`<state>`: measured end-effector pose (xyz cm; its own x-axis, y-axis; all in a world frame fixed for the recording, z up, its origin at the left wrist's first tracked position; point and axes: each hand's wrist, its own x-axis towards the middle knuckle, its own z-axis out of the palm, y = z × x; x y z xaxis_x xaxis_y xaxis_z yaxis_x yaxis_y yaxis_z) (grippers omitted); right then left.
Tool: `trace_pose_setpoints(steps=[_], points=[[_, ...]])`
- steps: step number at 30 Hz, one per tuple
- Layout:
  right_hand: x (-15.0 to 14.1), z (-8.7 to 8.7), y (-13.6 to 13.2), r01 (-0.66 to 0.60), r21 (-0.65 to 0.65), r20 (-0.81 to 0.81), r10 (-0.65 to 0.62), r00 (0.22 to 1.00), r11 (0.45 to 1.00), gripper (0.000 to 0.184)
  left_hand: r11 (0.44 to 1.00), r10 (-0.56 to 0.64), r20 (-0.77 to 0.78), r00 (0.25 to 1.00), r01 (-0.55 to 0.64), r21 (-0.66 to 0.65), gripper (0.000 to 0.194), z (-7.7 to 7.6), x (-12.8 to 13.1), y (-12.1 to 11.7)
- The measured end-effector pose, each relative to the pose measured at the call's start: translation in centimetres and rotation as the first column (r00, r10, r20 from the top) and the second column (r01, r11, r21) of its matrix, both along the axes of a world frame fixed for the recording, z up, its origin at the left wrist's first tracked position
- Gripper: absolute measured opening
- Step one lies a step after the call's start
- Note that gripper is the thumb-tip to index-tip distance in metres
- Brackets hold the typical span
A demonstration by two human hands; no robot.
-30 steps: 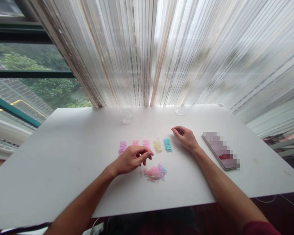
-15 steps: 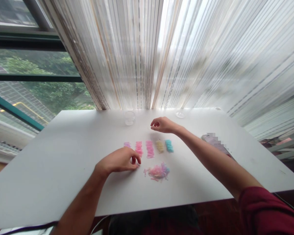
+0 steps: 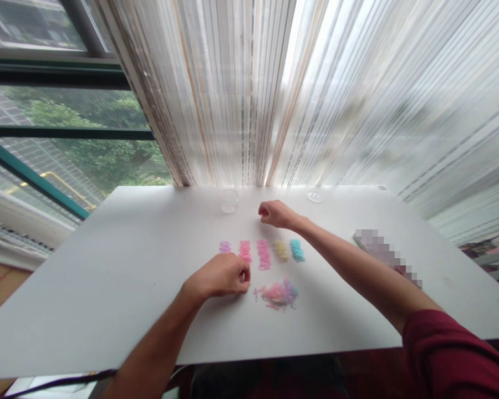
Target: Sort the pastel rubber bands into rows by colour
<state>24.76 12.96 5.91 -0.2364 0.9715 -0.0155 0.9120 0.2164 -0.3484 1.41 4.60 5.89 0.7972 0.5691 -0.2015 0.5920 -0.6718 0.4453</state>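
My left hand (image 3: 223,275) is low over the table with thumb and forefinger pinched together; whatever they hold is too small to make out. Just right of it lies a loose mixed pile of small pastel bands (image 3: 279,293). Beyond the pile are grouped bands in a row: purple (image 3: 225,246), coral pink (image 3: 245,250), pink (image 3: 264,255), yellow (image 3: 281,251) and turquoise (image 3: 297,251). My left hand partly covers the purple and coral groups. Farther back, my right hand (image 3: 275,214) hovers behind the row with curled fingers, their contents hidden.
A clear round container (image 3: 229,201) stands at the back of the white table (image 3: 128,266), left of my right hand. A clear lid-like disc (image 3: 315,197) lies to the right. A blurred-out flat object (image 3: 378,252) rests beyond my right forearm. Striped curtains (image 3: 233,100) hang behind.
The fingers of both hands have closed more tightly. The view has swung slightly left, so the table and its things sit farther right in the picture.
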Motion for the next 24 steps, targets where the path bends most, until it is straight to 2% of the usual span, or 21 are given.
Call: trace_pose_setpoints(steps=[3, 6, 9, 12, 16, 19, 21, 24], points=[[1.4, 1.2, -3.7, -0.028, 0.071, -0.090, 0.034, 0.995, 0.997, 0.019, 1.000, 0.010, -0.014, 1.000, -0.010, -0.003, 0.011, 0.1, 0.3, -0.4], [2.9, 1.7, -8.6, -0.076, 0.090, -0.177, 0.091, 0.980, 0.993, 0.017, 1.000, 0.013, -0.025, 1.000, -0.013, 0.003, 0.011, 0.2, 0.6, -0.7], [4.1, 1.0, -13.0, -0.155, 0.042, -0.351, 0.159, 0.923, 0.987, 0.015, 1.000, -0.021, 0.010, 1.000, 0.021, -0.017, 0.010, 0.2, 1.0, -1.0], [4.5, -0.6, -15.7, -0.201, -0.042, -0.385, 0.170, 0.907, 0.979, 0.017, 0.998, -0.043, 0.077, 0.996, 0.047, -0.042, 0.010, 0.2, 1.5, -1.6], [4.4, -1.9, -16.5, -0.245, -0.089, -0.377, 0.195, 0.905, 0.965, 0.018, 1.000, -0.006, 0.121, 0.993, 0.009, -0.030, 0.011, 0.0, 1.8, -3.1], [4.6, -1.5, -16.0, -0.251, -0.094, -0.373, 0.200, 0.906, 0.963, 0.018, 0.997, 0.073, 0.173, 0.982, -0.068, -0.038, 0.015, -0.5, 1.6, -4.5], [4.8, -1.0, -15.6, -0.309, -0.106, -0.369, 0.251, 0.895, 0.945, 0.018, 0.990, 0.139, 0.229, 0.964, -0.126, -0.071, 0.019, -1.0, 1.2, -5.3], [4.9, -0.6, -15.0, -0.366, -0.103, -0.365, 0.308, 0.879, 0.925, 0.015, 0.966, 0.257, 0.338, 0.905, -0.249, -0.069, 0.022, -2.2, 0.3, -6.3]])
